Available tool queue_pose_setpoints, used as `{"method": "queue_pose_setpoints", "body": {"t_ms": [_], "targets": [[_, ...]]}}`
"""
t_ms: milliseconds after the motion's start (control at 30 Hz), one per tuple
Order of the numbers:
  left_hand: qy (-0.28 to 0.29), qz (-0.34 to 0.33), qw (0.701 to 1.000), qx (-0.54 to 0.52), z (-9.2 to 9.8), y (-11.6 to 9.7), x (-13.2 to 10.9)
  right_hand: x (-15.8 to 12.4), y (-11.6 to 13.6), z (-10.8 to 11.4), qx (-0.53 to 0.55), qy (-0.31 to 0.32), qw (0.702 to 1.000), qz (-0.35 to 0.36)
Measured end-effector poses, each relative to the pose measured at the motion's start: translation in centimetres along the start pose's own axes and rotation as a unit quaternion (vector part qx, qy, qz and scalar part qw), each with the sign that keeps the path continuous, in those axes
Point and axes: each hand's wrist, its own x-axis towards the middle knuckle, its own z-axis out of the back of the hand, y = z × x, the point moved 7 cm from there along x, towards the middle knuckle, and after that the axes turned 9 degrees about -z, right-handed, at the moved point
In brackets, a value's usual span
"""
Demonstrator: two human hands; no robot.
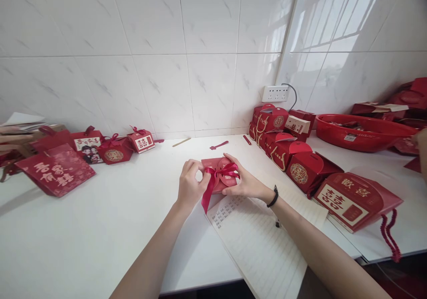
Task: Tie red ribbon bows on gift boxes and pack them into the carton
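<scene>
A small red gift box [216, 189] with rounded overlapping flaps sits at the middle of the white table, in front of me. Across its top runs a dark red ribbon [208, 197] tied in a bow, one tail hanging over the box's near left edge. My left hand [191, 182] pinches the bow's left side between thumb and fingers. Gripping the box's right side is my right hand [247, 181], its fingers around the far edge and its thumb near the front; the right ribbon loop lies against it. A lined notebook [263, 237] with handwriting lies under my right forearm.
Several finished red boxes [115, 150] stand at the left, near a red bag [56, 170]. More boxes [310, 170] line the right, beside a red plastic basin [363, 134]. Ribbon pieces [219, 145] lie near the wall. A pen [277, 222] rests on the notebook.
</scene>
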Motion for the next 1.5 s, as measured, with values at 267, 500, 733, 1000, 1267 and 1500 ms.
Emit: {"method": "queue_pose_setpoints", "body": {"t_ms": [267,500,733,1000,1267,1500], "targets": [[-0.021,0.026,0.999,-0.022,0.2,-0.1,-0.3,0.0,-0.1,-0.1,0.002,0.004,1.0,-0.003],[0.077,-0.026,0.99,-0.111,-0.2,-0.4,0.1,0.0,0.1,0.0,0.015,0.001,1.0,0.001],[0.092,0.045,0.979,-0.177,-0.3,0.7,0.8,-0.1,0.0,0.0,0.018,0.0,1.0,-0.008],[0.084,0.111,0.965,-0.223,-0.4,1.5,0.9,0.0,-0.2,0.0,0.0,0.003,1.0,-0.012],[0.187,0.174,0.913,-0.319,-1.7,1.5,0.5,-0.1,-0.3,0.0,0.011,0.008,1.0,-0.011],[0.169,0.171,0.927,-0.287,-1.6,1.9,0.5,-0.1,-0.1,0.0,0.01,0.006,1.0,-0.012]]}}
